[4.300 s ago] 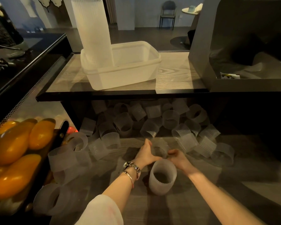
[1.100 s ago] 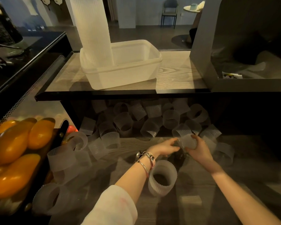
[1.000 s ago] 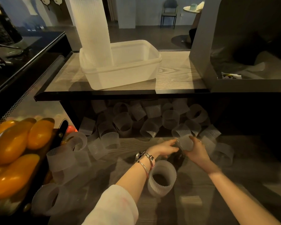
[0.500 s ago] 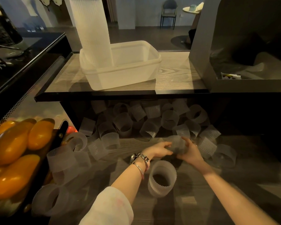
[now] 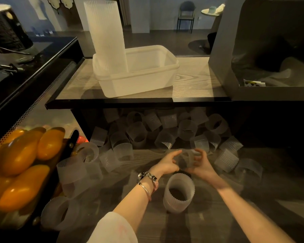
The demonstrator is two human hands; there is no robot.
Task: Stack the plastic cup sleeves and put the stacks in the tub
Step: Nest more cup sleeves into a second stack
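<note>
Head view, near to far: a short stack [image 5: 179,193] stands upright on the counter [image 5: 209,225] close to the body, mouth up, likely so the next sleeve drops straight in. Just beyond it the left hand [image 5: 167,163] and right hand [image 5: 202,164] hold one sleeve [image 5: 186,159] between them, fingers curled round its sides, above the stack. Loose sleeves [image 5: 167,137] lie scattered behind, under the shelf [image 5: 191,81]. On the shelf sits the tub [image 5: 140,79], a tall stack [image 5: 106,35] already upright in its left end.

Orange mangoes [image 5: 23,165] at left, dark chair [image 5: 186,14] far behind, grey box [image 5: 263,50] at right
</note>
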